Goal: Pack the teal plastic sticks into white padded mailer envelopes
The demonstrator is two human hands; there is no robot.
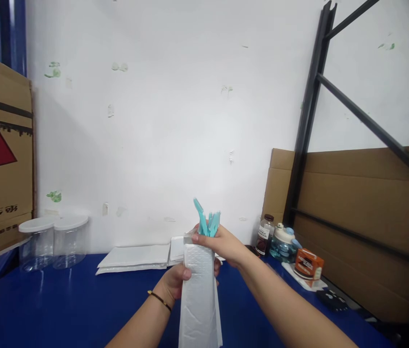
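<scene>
Upright in front of me stands a white padded mailer (199,295), long and narrow, its upper end level with my right hand. My left hand (177,280) is wrapped around its middle, thumb on the front and fingertips showing at the far side. At the top edge, my right hand (213,239) is closed around a bunch of slim teal plastic sticks (209,224), thumb against the mailer. Several sticks poke up above that hand, one leaning left. Their lower ends are hidden, so I cannot tell how deep in the mailer they are.
Flat white mailers (133,256) lie stacked by the wall on the blue table (81,304). Two clear jars (70,244) with white lids stand left, near a large cardboard box (1,159). On the right are a brown-capped bottle (263,236), a teal jug (283,244) and an orange box (308,265).
</scene>
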